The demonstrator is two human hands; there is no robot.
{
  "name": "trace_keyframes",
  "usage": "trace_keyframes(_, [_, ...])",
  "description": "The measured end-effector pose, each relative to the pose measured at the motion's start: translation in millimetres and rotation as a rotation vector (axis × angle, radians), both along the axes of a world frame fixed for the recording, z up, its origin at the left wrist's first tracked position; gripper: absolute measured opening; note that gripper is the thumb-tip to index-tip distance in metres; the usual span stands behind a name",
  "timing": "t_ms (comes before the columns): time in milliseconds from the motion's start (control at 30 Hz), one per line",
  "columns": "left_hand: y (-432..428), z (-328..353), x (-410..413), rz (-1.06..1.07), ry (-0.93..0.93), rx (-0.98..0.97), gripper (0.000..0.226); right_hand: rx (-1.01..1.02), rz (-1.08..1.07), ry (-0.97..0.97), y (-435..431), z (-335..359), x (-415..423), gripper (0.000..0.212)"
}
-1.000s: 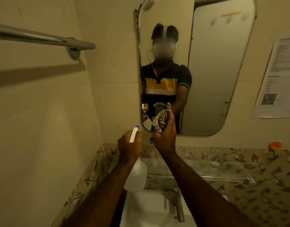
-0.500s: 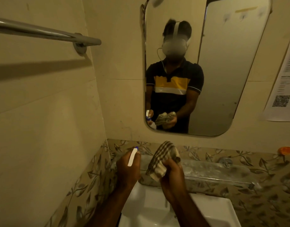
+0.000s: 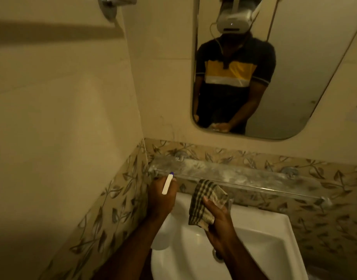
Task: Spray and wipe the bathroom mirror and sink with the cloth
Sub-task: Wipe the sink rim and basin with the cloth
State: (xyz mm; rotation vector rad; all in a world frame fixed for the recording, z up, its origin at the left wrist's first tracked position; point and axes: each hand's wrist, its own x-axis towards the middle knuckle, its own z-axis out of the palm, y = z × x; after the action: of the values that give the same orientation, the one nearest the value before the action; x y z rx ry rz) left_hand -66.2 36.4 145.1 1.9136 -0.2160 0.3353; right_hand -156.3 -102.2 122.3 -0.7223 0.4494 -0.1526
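My left hand grips a white spray bottle by its head; the white trigger top with a blue tip shows above my fingers, and the pale bottle body hangs below beside the sink's left rim. My right hand holds a bunched checked cloth over the back of the white sink. The rounded mirror hangs on the wall above and reflects me with both hands low. The tap is hidden behind my right hand and the cloth.
A cloudy glass shelf runs along the wall between mirror and sink. Leaf-patterned tiles line the lower wall. A towel rail mount sits top left. The sink drain shows beside my right wrist.
Both hands dropped from the bottom of the mirror down to the sink. The cloth left the mirror glass. My view tilted downward.
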Motion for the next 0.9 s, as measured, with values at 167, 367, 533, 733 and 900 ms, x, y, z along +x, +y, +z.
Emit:
trace_keyframes(167, [17.4,-26.2,11.6,0.01,0.05,0.057,0.037,-0.206,-0.072,0.11,-0.4,-35.2,-1.4,0.033])
trace_keyframes(367, [26.4,-47.1,16.5,0.011,0.054,0.107,0.034,-0.64,-0.059,0.173,1.6,-74.5,4.8,0.022])
trace_keyframes(533, [25.4,-60.5,23.0,0.028,0.117,0.151,0.03,-1.019,0.048,0.306,4.8,-115.3,38.8,0.016])
trace_keyframes(733, [20.5,-79.8,38.0,0.039,0.218,0.209,0.035,-1.052,-0.013,0.463,-15.2,-157.7,86.6,0.02])
trace_keyframes(900, [18.9,-86.3,49.8,0.009,0.2,0.282,0.034,-1.319,-0.073,0.67,-17.6,-154.7,102.8,0.04])
